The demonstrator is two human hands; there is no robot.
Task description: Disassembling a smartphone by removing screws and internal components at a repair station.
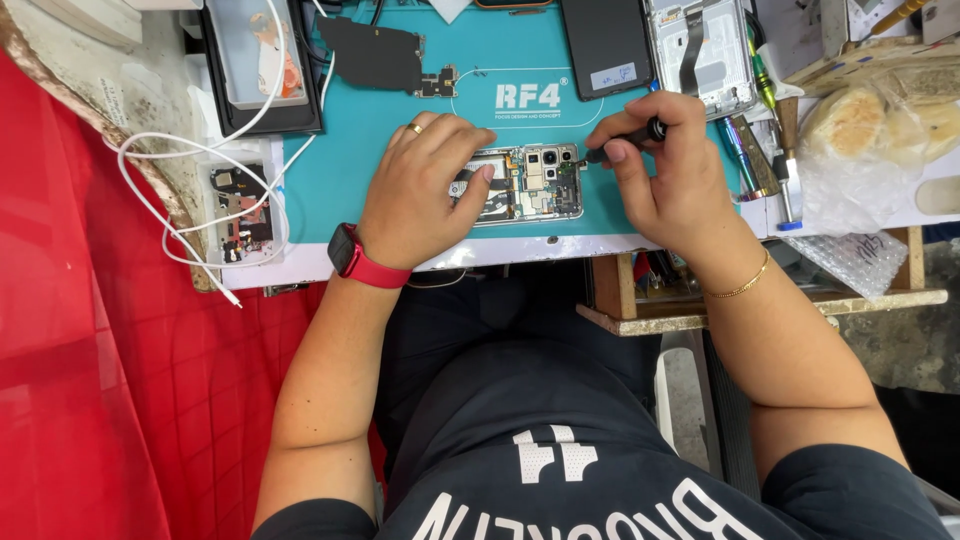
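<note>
An opened smartphone [535, 183] lies on a teal work mat [350, 150], its circuit board and camera modules exposed. My left hand [420, 190], with a ring and a red-strapped watch, rests flat on the phone's left half and holds it down. My right hand [665, 170] grips a thin black screwdriver [625, 138] whose tip touches the phone's upper right corner near the cameras. A gold bracelet sits on my right wrist.
A black phone panel [605, 40] and a silver phone frame [705, 50] lie at the mat's far edge, a dark board piece [375, 55] to their left. White cables [200, 190] loop at the left beside a small parts tray [240, 215]. Tools and bagged bread [880, 125] crowd the right.
</note>
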